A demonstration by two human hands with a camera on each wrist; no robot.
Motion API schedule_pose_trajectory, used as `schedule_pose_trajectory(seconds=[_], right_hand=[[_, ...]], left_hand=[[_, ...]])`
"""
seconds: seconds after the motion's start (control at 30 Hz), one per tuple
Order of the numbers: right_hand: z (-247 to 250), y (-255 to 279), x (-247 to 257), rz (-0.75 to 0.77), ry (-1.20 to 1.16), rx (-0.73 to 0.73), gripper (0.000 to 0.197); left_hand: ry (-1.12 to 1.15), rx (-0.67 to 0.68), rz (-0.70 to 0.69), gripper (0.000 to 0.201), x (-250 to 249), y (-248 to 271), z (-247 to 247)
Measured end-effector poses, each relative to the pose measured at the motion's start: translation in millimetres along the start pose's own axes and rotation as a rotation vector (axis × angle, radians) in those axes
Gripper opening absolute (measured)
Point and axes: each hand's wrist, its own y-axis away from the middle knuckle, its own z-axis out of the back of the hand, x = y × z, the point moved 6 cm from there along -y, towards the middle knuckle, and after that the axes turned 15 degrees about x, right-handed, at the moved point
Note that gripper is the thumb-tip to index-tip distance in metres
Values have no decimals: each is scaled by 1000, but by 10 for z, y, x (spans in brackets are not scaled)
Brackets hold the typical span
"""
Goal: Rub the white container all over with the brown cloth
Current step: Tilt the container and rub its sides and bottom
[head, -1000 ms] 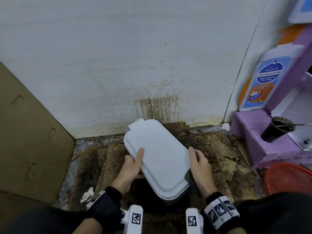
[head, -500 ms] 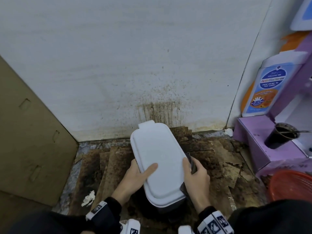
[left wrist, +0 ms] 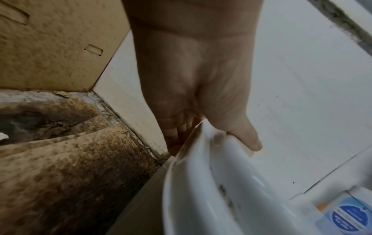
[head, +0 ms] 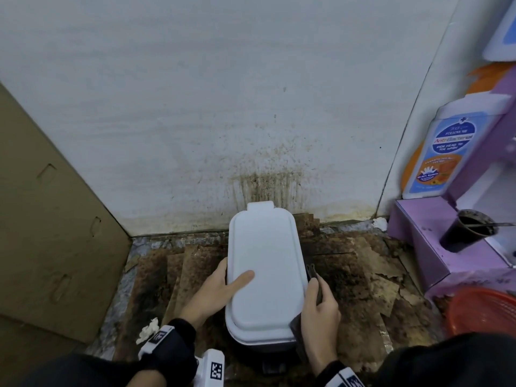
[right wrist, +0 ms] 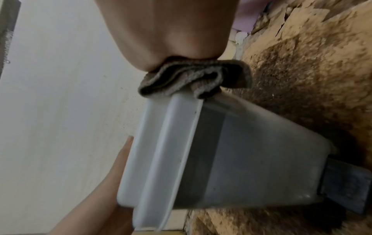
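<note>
so the white plastic container with the flat rounded lid (head: pixel 265 269) sits on stained, peeling brown cardboard sheets (head: pixel 195 269) laid on the floor, its far end with the little tab close to the splattered white wall (head: pixel 223 93). the person's left hand (head: pixel 215 291) grips the left edge, thumb lying flat on top of the lid and the other fingers tucked under the rim. the right hand (head: pixel 318 311) is on the right side, pressing a folded brown-grey knitted cloth (right wrist: pixel 193 79) against the container's right wall and rim, fingers curled round the cloth so it's bunched between palm and plastic. from the right wrist view you can see the body below the lid looks greyish and see-through. off to the right there's a lilac cardboard box (head: pixel 435 247) with a dark cup (head: pixel 466 233) on it, a blue-and-orange labelled wash bottle (head: pixel 444 152) just behind, and a red mesh basket (head: pixel 485 311) at the near right. a tan cardboard panel (head: pixel 47 219) leans on the left.
</note>
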Motion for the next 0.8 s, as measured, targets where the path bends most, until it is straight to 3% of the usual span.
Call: schedule_pose_trajectory(seconds=[0.27,0.33,0.4,0.47,0.57,0.7,0.8], right_hand=[[5,-27,341,211,146,-44,40],[-108,12,520,352,212,73,36],[-325,52,658,507,345,308,35],[-545,110,671,662,665,468,36],[-760,156,544,797,1074,570,49],[-816,205,629,747,983,802,56],[-756,215,692,729,839,805,46]], left_hand=[[-106,-169,-24,43,46,79,0],[-157,-188,-25,49,78,69,11],[-230,-220,8,52,121,56,32],[-265,-275,12,45,84,80,46],[-303,-362,-91,37,-108,174,69],[-441,-362,-199,31,-248,184,120],[-575,-293,-244,32,-281,113,99]])
